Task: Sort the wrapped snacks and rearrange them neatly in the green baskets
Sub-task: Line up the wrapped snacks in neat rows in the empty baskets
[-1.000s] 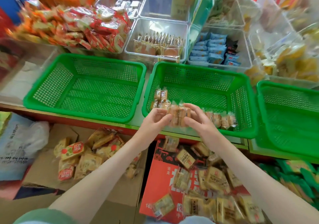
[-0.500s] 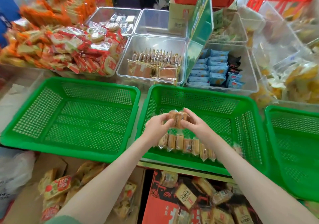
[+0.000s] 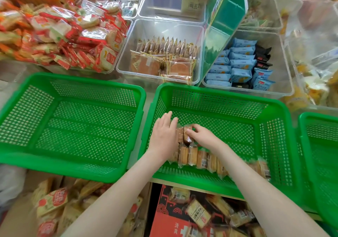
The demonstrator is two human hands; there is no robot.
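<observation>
Three baskets: left basket (image 3: 82,79), middle basket (image 3: 219,88), and right basket (image 3: 318,117), cut off at 3 o'clock. I see a snack row (image 3: 201,159) along the middle basket's 6 o'clock wall, partly hidden by my right forearm. More packs (image 3: 183,136) stand at the row's 12 o'clock, left hand (image 3: 164,135) flat against them at 9, right hand (image 3: 203,138) pinching them from 3.

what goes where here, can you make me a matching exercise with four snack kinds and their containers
1 blue wrapped snacks
2 red-and-white wrapped round crackers
3 brown wrapped snack bars
4 gold wrapped brown cakes

a middle green plastic basket
b back-left clear plastic bin
c back-centre clear plastic bin
d back-right clear plastic bin

Pairs: 1-d, 2-b, 3-a, 4-c
</observation>
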